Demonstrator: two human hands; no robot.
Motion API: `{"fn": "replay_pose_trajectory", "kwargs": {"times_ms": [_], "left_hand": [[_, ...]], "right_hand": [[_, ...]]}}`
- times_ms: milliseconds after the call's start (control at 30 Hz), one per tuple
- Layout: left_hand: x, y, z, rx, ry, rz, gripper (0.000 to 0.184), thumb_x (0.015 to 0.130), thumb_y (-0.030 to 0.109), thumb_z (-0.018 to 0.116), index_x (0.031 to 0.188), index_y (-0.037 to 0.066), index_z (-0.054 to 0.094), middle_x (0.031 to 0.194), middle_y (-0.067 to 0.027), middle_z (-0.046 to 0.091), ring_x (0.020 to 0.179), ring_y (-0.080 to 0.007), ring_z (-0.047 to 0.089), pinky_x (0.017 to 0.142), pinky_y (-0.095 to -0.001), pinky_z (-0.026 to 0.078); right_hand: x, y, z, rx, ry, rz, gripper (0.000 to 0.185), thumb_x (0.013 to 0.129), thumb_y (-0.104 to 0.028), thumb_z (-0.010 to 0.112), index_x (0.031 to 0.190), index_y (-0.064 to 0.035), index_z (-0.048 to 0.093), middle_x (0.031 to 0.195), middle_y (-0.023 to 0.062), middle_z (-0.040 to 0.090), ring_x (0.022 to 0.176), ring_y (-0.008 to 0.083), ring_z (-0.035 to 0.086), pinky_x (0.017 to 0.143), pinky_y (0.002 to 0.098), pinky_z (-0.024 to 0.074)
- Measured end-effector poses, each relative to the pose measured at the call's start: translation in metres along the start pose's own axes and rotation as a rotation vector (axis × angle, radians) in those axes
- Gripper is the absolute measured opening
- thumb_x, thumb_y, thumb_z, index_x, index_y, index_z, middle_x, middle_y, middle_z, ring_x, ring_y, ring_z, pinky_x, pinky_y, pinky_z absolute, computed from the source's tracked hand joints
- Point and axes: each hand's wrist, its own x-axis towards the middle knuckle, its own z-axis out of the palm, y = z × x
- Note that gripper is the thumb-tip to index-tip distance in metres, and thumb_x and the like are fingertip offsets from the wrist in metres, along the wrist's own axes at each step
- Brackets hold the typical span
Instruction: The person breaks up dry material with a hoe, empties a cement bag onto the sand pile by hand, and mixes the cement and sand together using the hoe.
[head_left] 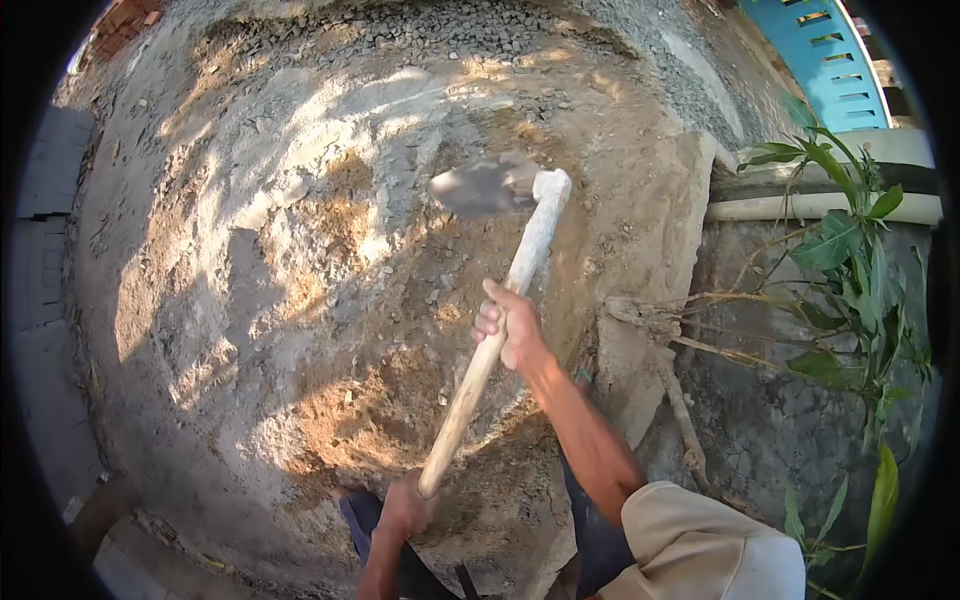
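Note:
A hoe with a pale wooden handle [462, 415] slants from the bottom centre up to the right. Its dark metal blade [482, 186] points left over the rough ground, and the top of the handle is coated whitish. My right hand [515, 325] is wrapped around the middle of the handle. Around the handle's lower end, near my legs, my left hand [407, 505] is closed. Broken soil and small stones [370, 400] lie beneath the hoe. Whether the blade touches the ground cannot be made out.
Gravel [450, 35] lies at the top. Grey blocks [42, 270] line the left edge. On the right are a concrete ledge [665, 250], a pipe [770, 208], a leafy plant [865, 290], bare branches [683, 410] and a blue slotted panel [825, 65].

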Motion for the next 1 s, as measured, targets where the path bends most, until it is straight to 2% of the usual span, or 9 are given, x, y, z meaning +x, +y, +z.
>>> {"fn": "replay_pose_trajectory", "kwargs": {"times_ms": [100,233,333,400,633,733,867,967,1000], "left_hand": [[0.155,0.112,-0.011,0.025,0.259,0.158,0.047,0.09,0.026,0.071,0.127,-0.001,0.061,0.087,-0.0319,0.07,0.083,-0.0494,0.069,0.075,-0.0541,0.056],[0.31,0.242,-0.037,0.107,0.524,0.28,0.027,0.088,0.014,0.064,0.108,-0.003,0.06,0.091,-0.0322,0.07,0.09,-0.0493,0.07,0.082,-0.0553,0.055],[0.381,0.279,-0.029,0.042,0.572,0.279,0.033,0.085,0.017,0.067,0.11,-0.003,0.063,0.093,-0.0318,0.071,0.091,-0.0496,0.069,0.082,-0.0552,0.055],[0.402,0.278,-0.014,-0.063,0.286,0.234,0.031,0.086,0.014,0.063,0.111,-0.004,0.065,0.096,-0.0331,0.07,0.096,-0.0502,0.069,0.084,-0.0542,0.055],[0.364,0.218,0.125,-0.173,0.238,0.056,0.032,0.088,0.016,0.058,0.111,-0.005,0.064,0.102,-0.0344,0.069,0.099,-0.0516,0.068,0.089,-0.0558,0.053],[0.298,0.193,0.147,-0.141,0.135,-0.035,0.033,0.088,0.019,0.061,0.11,-0.004,0.063,0.101,-0.034,0.07,0.098,-0.0514,0.068,0.086,-0.0564,0.054],[0.199,0.117,0.186,-0.117,0.057,-0.112,0.039,0.087,0.029,0.066,0.113,0.0,0.063,0.101,-0.0303,0.071,0.098,-0.0489,0.069,0.084,-0.0559,0.054],[0.103,0.065,0.198,0.01,-0.06,-0.202,0.037,0.088,0.028,0.063,0.114,0.003,0.064,0.098,-0.0293,0.071,0.098,-0.0474,0.069,0.084,-0.0563,0.054],[0.07,0.044,0.195,0.016,-0.08,-0.224,0.037,0.087,0.027,0.064,0.114,0.002,0.064,0.098,-0.0293,0.071,0.098,-0.0476,0.069,0.085,-0.0564,0.054]], "right_hand": [[0.128,-0.119,0.002,0.011,-0.125,-0.289,0.035,0.097,-0.037,0.071,0.103,-0.0136,0.045,0.069,-0.0005,0.048,0.052,0.0111,0.046,0.05,0.0302,0.0448],[0.23,-0.178,0.001,-0.306,0.055,-0.531,0.041,0.101,-0.042,0.063,0.108,-0.0059,0.045,0.072,0.0043,0.051,0.055,0.017,0.056,0.048,0.0379,0.0536],[0.279,-0.178,-0.019,-0.431,0.151,-0.488,0.044,0.103,-0.044,0.058,0.104,-0.0013,0.048,0.071,0.0069,0.053,0.054,0.0199,0.059,0.046,0.0402,0.0556],[0.306,-0.169,-0.05,-0.765,0.383,-0.44,0.047,0.104,-0.045,0.055,0.099,0.002,0.052,0.068,0.0095,0.055,0.05,0.0219,0.06,0.044,0.0409,0.0547],[0.243,-0.093,-0.151,-0.903,0.567,-0.369,0.048,0.104,-0.044,0.053,0.108,0.0033,0.049,0.071,0.0115,0.057,0.046,0.0225,0.058,0.038,0.0404,0.052],[0.188,-0.048,-0.175,-0.93,0.635,-0.275,0.052,0.104,-0.048,0.052,0.11,0.0039,0.046,0.07,0.0114,0.056,0.046,0.0238,0.058,0.037,0.0393,0.0512],[0.097,0.039,-0.203,-0.883,0.728,-0.129,0.05,0.105,-0.047,0.053,0.093,0.0015,0.056,0.063,0.0096,0.054,0.044,0.0225,0.057,0.035,0.0401,0.0475],[0.037,0.153,-0.279,-1.217,0.755,-0.308,0.052,0.104,-0.047,0.053,0.111,0.004,0.047,0.073,0.0161,0.059,0.049,0.0273,0.062,0.039,0.0411,0.0519],[0.01,0.171,-0.255,-1.119,0.759,-0.238,0.049,0.104,-0.045,0.054,0.108,0.0025,0.047,0.072,0.0153,0.058,0.049,0.0277,0.061,0.04,0.0418,0.0527]]}}
